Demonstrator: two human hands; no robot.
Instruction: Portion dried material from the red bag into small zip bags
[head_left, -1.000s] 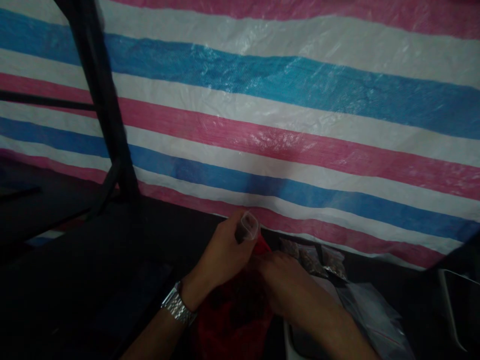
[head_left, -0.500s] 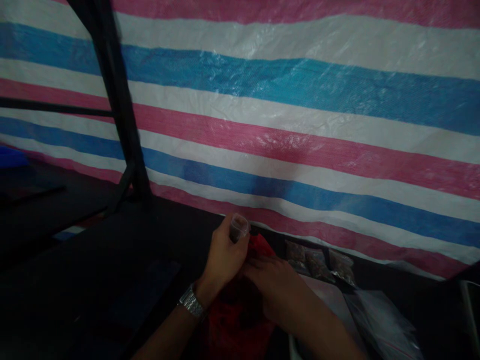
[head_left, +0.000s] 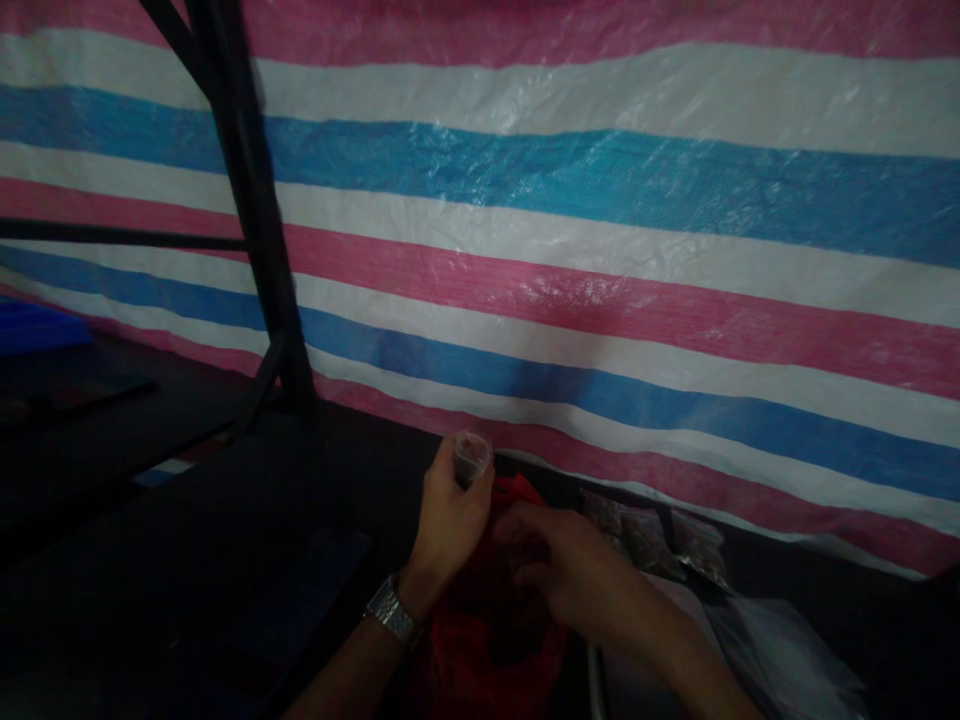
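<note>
My left hand (head_left: 455, 510), with a metal watch (head_left: 391, 608) on its wrist, is closed round a small clear plastic container (head_left: 472, 456). Its round mouth faces up and something brownish shows inside; I cannot tell whether it is a cup or an opened bag. Below and to the right sits a red plastic bag (head_left: 517, 690), open at the top, with dark contents that are too dim to name. Over this bag's mouth is my right hand (head_left: 566, 560), fingers bent and thumb apart from them. Nothing shows between its fingers, though the fingertips are in shadow.
Several small clear bags of brown bits (head_left: 649, 540) lie at right behind my forearm. Flat clear zip bags (head_left: 787, 650) lie nearer, beside a pale tray-like thing (head_left: 679, 600). A black metal frame (head_left: 259, 220) stands left, before a striped tarp (head_left: 600, 250); a blue object (head_left: 41, 328) lies far left.
My right hand has lifted and its thumb has parted from the fingers; before, it lay flatter against the red bag near my left hand. The view has shifted slightly. My left hand keeps its hold.
</note>
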